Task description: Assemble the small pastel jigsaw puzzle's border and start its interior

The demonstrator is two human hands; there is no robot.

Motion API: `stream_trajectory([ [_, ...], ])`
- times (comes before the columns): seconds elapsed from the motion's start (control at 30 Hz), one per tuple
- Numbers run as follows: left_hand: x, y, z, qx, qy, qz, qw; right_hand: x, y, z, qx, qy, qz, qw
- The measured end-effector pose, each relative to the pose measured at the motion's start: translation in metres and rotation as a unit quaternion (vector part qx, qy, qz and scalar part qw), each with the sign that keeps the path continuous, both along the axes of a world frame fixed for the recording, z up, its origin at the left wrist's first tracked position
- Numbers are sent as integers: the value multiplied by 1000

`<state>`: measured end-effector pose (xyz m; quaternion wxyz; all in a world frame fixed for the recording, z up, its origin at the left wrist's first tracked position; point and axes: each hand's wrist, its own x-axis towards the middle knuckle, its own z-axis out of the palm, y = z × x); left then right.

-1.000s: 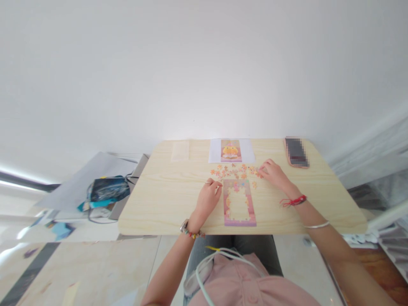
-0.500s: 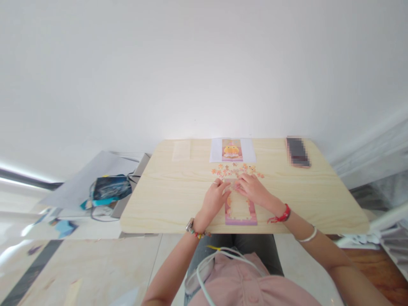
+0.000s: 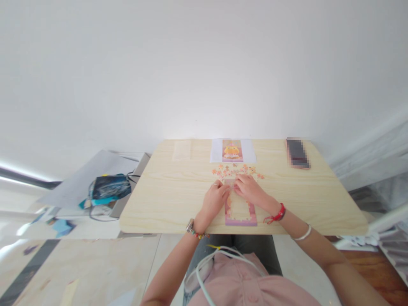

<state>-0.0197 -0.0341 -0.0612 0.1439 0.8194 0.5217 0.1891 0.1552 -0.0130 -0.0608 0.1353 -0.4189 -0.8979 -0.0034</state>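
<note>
A partly assembled jigsaw puzzle (image 3: 241,222) lies near the table's front edge, its purple-pink border laid around a bare middle. At its upper left edge my left hand (image 3: 215,199) is closed, thumb and fingers pressed onto the border. My right hand (image 3: 250,188) is closed in a pinch over the top border, fingertips close to the left ones. The fingers hide most of what they grip there; a small puzzle piece seems to be under the right fingertips. Loose jigsaw pieces (image 3: 225,171) are scattered just beyond both hands.
Behind the pieces lies a white sheet with a printed picture (image 3: 232,151) of a yellow figure. A pale translucent sheet (image 3: 182,150) rests at the back left, a phone (image 3: 298,153) at the back right. Left of the wooden table (image 3: 159,199), a dark bag (image 3: 111,187) sits lower down.
My right hand has shifted slightly left along the top border, towards my left hand. The left hand stays almost in place, its fingers drawn a little closer together.
</note>
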Motion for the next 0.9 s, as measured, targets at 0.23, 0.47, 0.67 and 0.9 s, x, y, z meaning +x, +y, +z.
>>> stream_trajectory([
  [0.23, 3, -3, 2, -10, 43, -10, 999, -2, 0, -1, 0, -23, -3, 1000],
  [0.47, 5, -3, 1, -17, 44, -7, 999, -3, -3, -2, 6, -18, -7, 1000],
  [0.67, 4, -5, 0, -9, 70, -8, 998, -3, -13, -4, 18, -21, -8, 1000],
  [0.9, 7, -1, -3, -7, 85, -13, 996, -4, -29, -6, 26, -35, -4, 999],
])
